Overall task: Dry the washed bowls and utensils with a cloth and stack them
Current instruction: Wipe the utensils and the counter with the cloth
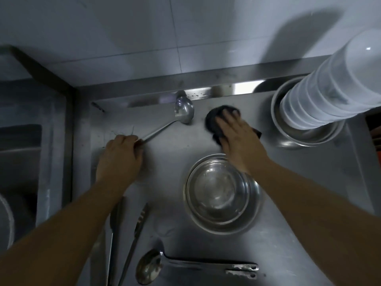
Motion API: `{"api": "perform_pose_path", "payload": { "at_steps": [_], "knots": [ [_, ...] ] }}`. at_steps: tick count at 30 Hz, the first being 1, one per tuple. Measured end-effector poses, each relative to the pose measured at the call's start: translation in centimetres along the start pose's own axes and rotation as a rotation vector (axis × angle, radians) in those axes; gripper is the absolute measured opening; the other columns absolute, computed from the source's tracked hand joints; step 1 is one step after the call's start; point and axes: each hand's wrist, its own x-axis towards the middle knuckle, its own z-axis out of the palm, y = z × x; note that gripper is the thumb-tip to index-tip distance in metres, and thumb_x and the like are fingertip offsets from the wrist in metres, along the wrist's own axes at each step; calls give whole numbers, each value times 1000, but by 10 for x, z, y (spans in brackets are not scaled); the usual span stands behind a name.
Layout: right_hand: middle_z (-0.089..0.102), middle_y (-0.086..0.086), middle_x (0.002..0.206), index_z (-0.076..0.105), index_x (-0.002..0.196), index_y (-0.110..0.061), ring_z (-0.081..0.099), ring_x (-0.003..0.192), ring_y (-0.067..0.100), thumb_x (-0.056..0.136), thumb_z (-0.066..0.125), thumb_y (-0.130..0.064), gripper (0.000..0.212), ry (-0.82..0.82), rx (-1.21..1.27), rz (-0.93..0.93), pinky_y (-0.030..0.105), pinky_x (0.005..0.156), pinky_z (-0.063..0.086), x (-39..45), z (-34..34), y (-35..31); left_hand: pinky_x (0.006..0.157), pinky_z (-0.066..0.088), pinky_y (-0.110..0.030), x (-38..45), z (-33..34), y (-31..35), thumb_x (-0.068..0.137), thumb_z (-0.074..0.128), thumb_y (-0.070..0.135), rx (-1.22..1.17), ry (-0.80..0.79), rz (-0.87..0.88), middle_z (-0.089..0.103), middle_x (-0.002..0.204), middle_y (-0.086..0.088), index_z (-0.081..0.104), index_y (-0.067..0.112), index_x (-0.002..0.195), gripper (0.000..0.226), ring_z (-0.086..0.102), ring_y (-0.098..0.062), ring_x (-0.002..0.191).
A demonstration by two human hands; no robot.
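Left of centre, the ladle [183, 112] handle is gripped by the left hand [121, 153]; the right hand [237, 137], fingers flat, presses the cloth [214, 120]. Swung carelessly, the ladle could topple the tall white bowl stack [329, 89] at upper right.

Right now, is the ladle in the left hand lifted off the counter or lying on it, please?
Lying on it, it seems: the ladle has its bowl down on the counter, while the left hand grips its handle end.

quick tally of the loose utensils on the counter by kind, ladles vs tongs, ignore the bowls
ladles: 2, one whose handle the left hand grips, one lying at the near edge
tongs: 1 pair, partly under the left forearm
total: 3
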Motion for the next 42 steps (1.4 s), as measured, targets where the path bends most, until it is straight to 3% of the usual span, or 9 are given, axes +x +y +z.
{"api": "perform_pose_path", "payload": {
  "at_steps": [4, 15, 20, 25, 27, 30, 33, 38, 42],
  "knots": [
    [8, 5, 177, 20, 168, -23, 2, 163, 32, 110, 40, -30, 62, 116, 145, 482, 47, 131, 10, 49, -4, -34, 89, 53, -49, 15, 0, -8, 103, 61, 28, 35, -35, 36, 61, 124, -14, 65, 13, 131, 32, 58, -35, 112],
    [4, 3, 178, 17, 168, -25, -1, 163, 32, 109, 41, -31, 64, 80, 128, 460, 48, 131, 9, 53, -1, -41, 73, 54, -39, -7, 5, -29, 101, 63, 21, -3, -17, -11, 66, 103, -13, 71, 10, 116, 20, 64, -31, 87],
    [43, 15, 164, 52, 154, -14, 34, 153, 43, 101, 47, -37, 58, 42, 43, -73, 57, 121, 35, 38, 26, -71, 72, 50, -37, -20, 7, -39, 101, 63, 17, -54, -16, -159, 67, 106, -16, 70, 7, 117, 20, 59, -26, 84],
    [31, 7, 171, 40, 161, -22, 26, 159, 33, 106, 37, -42, 59, -146, -77, -396, 50, 127, 25, 20, 18, -45, 65, 45, -36, -28, 13, -42, 101, 64, 18, -81, -18, -237, 64, 92, -12, 68, 5, 106, 15, 57, -25, 76],
    [35, 19, 168, 42, 159, -11, 33, 153, 46, 104, 43, -34, 59, 28, -36, -112, 60, 121, 35, 30, 12, -26, 61, 41, -33, -31, 15, -44, 101, 63, 19, -70, -10, -244, 62, 90, -10, 68, 7, 103, 13, 55, -22, 73],
    [11, 15, 176, 19, 168, -15, 9, 161, 39, 109, 42, -27, 64, 221, 108, 512, 55, 129, 17, 60, 2, -36, 55, 35, -28, -36, 16, -47, 100, 64, 19, -79, -13, -262, 60, 87, -7, 67, 8, 100, 11, 51, -16, 67],
    [3, 15, 176, 9, 169, -14, 3, 162, 38, 109, 42, -27, 69, 290, 174, 668, 50, 131, 11, 86, 10, -74, 57, 38, -30, -40, 18, -53, 99, 66, 20, -87, -23, -264, 62, 90, -10, 66, 8, 100, 12, 53, -20, 69],
    [23, 9, 174, 32, 165, -19, 17, 161, 35, 107, 46, -29, 60, 72, -16, -62, 50, 130, 17, 85, 46, -124, 64, 41, -33, -51, 18, -58, 98, 67, 19, -104, -12, -265, 61, 93, -9, 66, 9, 99, 9, 54, -23, 75],
    [19, 1, 175, 29, 166, -27, 12, 163, 25, 110, 39, -35, 57, -79, 14, -248, 44, 130, 12, 79, 33, -102, 60, 42, -34, -56, 19, -60, 98, 67, 18, -107, -15, -295, 60, 88, -6, 62, 12, 98, 7, 54, -23, 70]
  ]
}}
